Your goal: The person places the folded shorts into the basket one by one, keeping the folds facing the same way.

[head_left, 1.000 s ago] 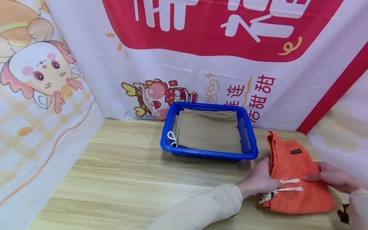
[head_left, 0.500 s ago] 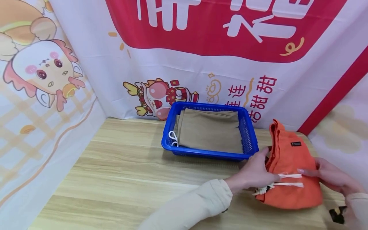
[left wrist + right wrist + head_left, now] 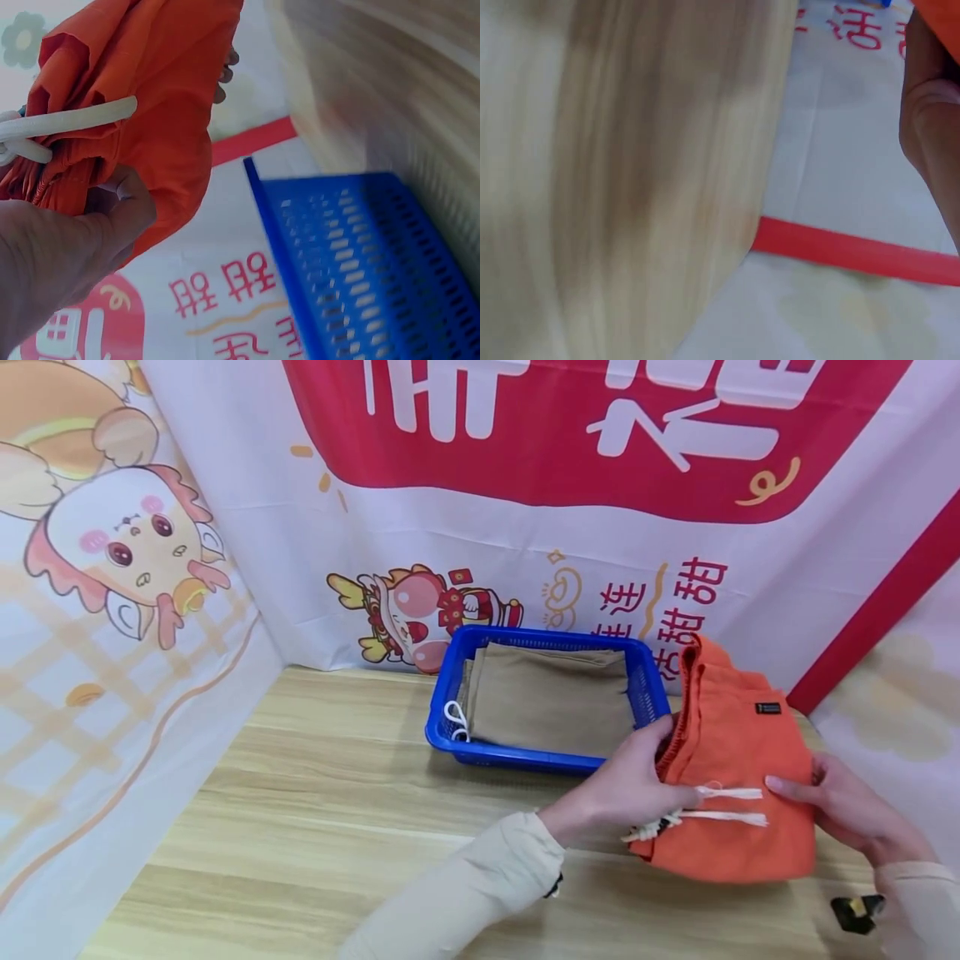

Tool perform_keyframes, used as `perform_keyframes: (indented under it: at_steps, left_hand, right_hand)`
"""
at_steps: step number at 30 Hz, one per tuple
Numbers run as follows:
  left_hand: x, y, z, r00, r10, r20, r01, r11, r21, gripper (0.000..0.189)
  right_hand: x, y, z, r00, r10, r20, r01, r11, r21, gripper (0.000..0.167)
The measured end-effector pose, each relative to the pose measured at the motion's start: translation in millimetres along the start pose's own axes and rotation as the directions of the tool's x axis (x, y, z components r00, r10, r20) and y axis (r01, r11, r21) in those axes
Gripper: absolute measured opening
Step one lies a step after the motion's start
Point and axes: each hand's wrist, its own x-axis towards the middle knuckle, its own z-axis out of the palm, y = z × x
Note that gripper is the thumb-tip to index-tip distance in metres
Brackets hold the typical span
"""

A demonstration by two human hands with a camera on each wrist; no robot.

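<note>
A folded pair of orange drawstring pants [image 3: 738, 735] is held up between both hands at the right, with white cords and a small black label on it. My left hand [image 3: 637, 781] grips the gathered waistband edge, thumb in front by the cords. On the opposite side my right hand [image 3: 855, 810] pinches the fold, thumb on the front and fingers behind, hidden by the cloth. Left of the pants stands a blue plastic basket [image 3: 517, 758]; the pants and left hand overlap its right end in the head view. In it lies a folded khaki garment [image 3: 551, 702] with a white cord.
The wooden table [image 3: 315, 827] carries the basket near its back edge. Printed cloth [image 3: 247, 427] hangs behind and at the left. Close to the right wrist is a small black object [image 3: 855, 913].
Both hands have moved left and upward with the orange pants, bringing them up to the basket's right end. The basket and khaki garment have stayed in place.
</note>
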Motion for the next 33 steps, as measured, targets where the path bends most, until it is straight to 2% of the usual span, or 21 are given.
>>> perform_keyframes:
  at_steps: [5,11,16,19,24,29,33]
  left_hand:
    - [-5.5,7.7,-19.9,1.000,0.004,-0.008,-0.005,0.999,-0.046,0.064]
    - [-12.0,12.1,-41.2,0.998,-0.064,-0.014,0.061,0.985,-0.163,0.048]
    - [-18.4,8.4,-60.0,0.997,-0.080,-0.013,0.077,0.985,-0.155,0.046]
    - [-21.6,7.4,-72.3,0.996,-0.081,-0.046,0.073,0.986,-0.148,0.051]
    - [-24.7,7.7,-92.6,0.988,-0.108,-0.110,0.088,0.981,-0.176,0.055]
    - [-26.1,4.7,-110.9,0.982,-0.135,-0.129,0.103,0.967,-0.232,0.053]
    - [-26.9,0.8,-123.5,0.974,-0.186,-0.126,0.139,0.939,-0.314,0.051]
  right_hand:
    - [4.2,-15.3,15.7,0.998,-0.053,-0.024,0.053,0.998,0.022,0.033]
    - [12.3,-31.2,33.5,0.992,-0.089,-0.089,0.090,0.996,0.002,0.034]
    - [22.2,-42.8,45.2,0.986,-0.131,-0.105,0.129,0.991,-0.029,0.036]
    - [29.6,-52.1,53.4,0.981,-0.142,-0.132,0.136,0.989,-0.055,0.036]
    - [42.4,-69.0,68.1,0.974,-0.104,-0.203,0.091,0.993,-0.072,0.036]
    - [54.7,-83.8,81.1,0.969,-0.052,-0.243,0.028,0.995,-0.098,0.041]
    - [64.8,-94.4,91.1,0.961,-0.002,-0.276,-0.037,0.990,-0.137,0.046]
